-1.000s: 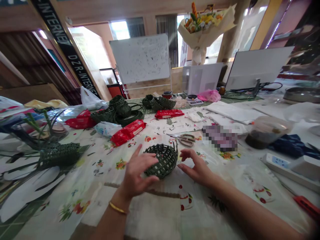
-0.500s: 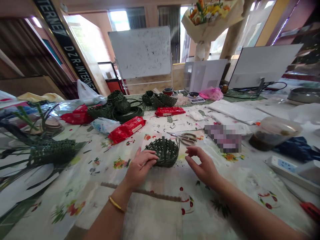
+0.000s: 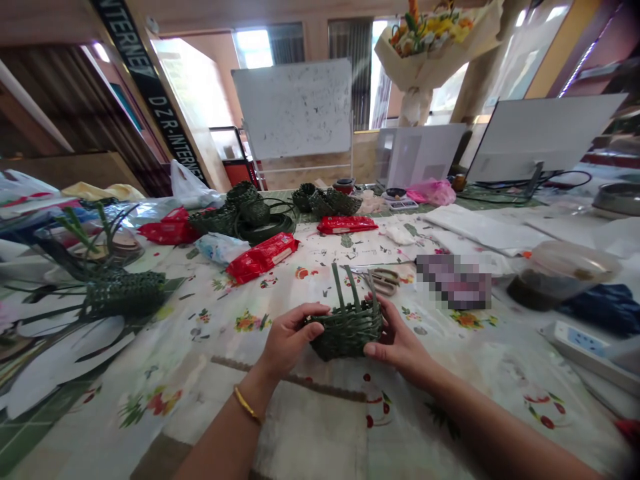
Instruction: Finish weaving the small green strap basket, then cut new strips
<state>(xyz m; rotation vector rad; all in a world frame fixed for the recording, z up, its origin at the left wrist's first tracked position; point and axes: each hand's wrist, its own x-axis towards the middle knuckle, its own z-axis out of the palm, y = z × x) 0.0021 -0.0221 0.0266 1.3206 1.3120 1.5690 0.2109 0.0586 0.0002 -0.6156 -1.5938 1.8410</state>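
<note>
A small dark green woven basket [image 3: 345, 331] is between my two hands in the middle of the table, with a few loose strips standing up from its rim. My left hand [image 3: 290, 337] grips its left side, thumb on the near face and fingers over the rim. On the right side, my right hand [image 3: 397, 341] holds it with the thumb in front and the fingers behind, partly hidden. Just beyond the basket lie scissors [image 3: 384, 280] with tan handles.
Another woven piece with loose strips [image 3: 125, 293] lies at the left. Red packets [image 3: 264, 257], more green woven pieces [image 3: 250, 207] and a coil of strips [image 3: 267, 229] are farther back. At right are a plastic tub [image 3: 560, 273] and a white power strip [image 3: 590, 347].
My right hand, apart from the basket before, has closed on its right side. The basket has turned and tilted, and its upright strips now show. The view has shifted slightly left.
</note>
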